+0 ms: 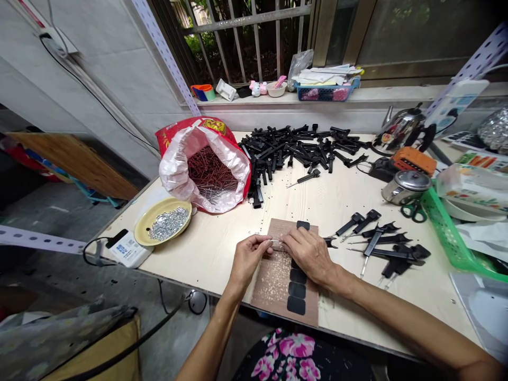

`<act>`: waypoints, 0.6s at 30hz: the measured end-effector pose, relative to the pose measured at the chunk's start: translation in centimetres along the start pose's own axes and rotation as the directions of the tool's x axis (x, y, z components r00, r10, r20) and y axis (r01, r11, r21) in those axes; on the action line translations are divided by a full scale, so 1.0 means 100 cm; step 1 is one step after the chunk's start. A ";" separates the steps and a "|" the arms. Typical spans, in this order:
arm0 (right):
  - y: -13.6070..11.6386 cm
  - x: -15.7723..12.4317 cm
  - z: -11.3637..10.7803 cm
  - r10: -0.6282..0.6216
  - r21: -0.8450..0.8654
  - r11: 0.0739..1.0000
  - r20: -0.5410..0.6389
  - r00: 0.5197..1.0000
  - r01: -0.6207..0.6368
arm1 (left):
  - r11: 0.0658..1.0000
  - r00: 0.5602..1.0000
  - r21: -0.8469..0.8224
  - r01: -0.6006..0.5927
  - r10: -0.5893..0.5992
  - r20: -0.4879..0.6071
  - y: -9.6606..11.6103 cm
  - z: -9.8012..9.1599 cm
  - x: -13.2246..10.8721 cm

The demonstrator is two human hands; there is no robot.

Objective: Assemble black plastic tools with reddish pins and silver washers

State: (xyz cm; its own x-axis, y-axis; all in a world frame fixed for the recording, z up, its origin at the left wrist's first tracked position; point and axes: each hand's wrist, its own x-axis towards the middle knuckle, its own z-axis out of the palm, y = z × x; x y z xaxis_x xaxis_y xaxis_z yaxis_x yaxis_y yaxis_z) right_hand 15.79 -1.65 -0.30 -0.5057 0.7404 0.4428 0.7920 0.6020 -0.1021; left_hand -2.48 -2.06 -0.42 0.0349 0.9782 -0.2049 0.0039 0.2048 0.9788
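Above a brown board [270,286], my left hand [248,259] is closed, thumb and fingertips pinching the end of a thin silver metal shaft [275,241]. My right hand [311,256] is wrapped round the other side of that shaft, its fingers close to the left ones. Past the right hand a black forked plastic end [330,242] sticks out, in line with the shaft; it looks like part of one black-handled tool, though the hand hides the middle. Black rounded pads [297,290] run in a column down the board, beside pale worn specks.
A yellow plate [143,227] of small silver pieces and a red bag [248,182] of reddish-brown metal rods stand left. Black handles [286,145] are heaped behind. Several black-handled tools [373,246] lie right, near scissors [413,211], a metal pot [405,188] and a green basket [442,233].
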 end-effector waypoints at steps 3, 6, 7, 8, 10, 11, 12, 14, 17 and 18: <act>0.000 -0.002 0.002 0.004 -0.006 1.000 -0.001 1.000 -0.004 | 1.000 1.000 0.009 -0.014 0.014 0.001 0.000 0.002 0.000; 0.000 -0.002 0.003 0.026 0.014 1.000 -0.024 0.999 -0.025 | 0.999 1.000 0.019 -0.028 0.029 -0.010 0.000 0.003 0.001; 0.000 -0.002 0.003 0.035 0.025 0.999 -0.032 0.999 -0.034 | 0.999 1.000 0.019 -0.028 0.028 -0.010 0.000 0.004 0.001; 0.000 -0.002 0.003 0.041 0.036 0.999 -0.037 0.999 -0.039 | 1.000 1.000 0.016 -0.026 0.026 -0.007 -0.001 0.004 0.001; 0.000 -0.002 0.002 0.040 0.047 0.998 -0.027 0.999 -0.039 | 1.000 1.000 0.010 -0.024 0.024 0.000 -0.001 0.004 0.001; 0.000 -0.003 0.002 0.036 0.047 0.998 -0.017 0.999 -0.035 | 1.000 1.000 0.010 -0.025 0.025 0.003 -0.001 0.004 0.001; 0.000 -0.003 0.001 0.032 0.046 0.998 -0.008 0.999 -0.032 | 1.000 1.000 0.015 -0.026 0.026 0.004 -0.001 0.005 0.001; 0.001 -0.003 0.000 0.037 0.057 0.998 0.003 0.999 -0.037 | 0.999 1.000 0.030 -0.029 0.029 0.007 -0.001 0.005 0.001; 0.004 -0.004 0.000 0.049 0.126 0.991 0.009 0.999 -0.050 | 0.999 1.000 0.035 -0.029 0.029 0.014 0.001 0.006 0.000; 0.005 -0.004 0.000 0.041 0.146 0.988 0.013 0.999 -0.043 | 0.999 1.000 0.031 -0.023 0.023 0.017 0.002 0.007 0.000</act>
State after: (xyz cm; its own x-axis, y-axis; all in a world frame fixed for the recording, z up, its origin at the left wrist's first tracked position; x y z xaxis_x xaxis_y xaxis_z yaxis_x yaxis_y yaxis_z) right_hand 16.36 -1.66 -0.50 -0.4769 0.7684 0.4266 0.7542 0.6071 -0.2503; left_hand -1.80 -2.02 -0.23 0.0521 0.9818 -0.1826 0.0342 0.1810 0.9829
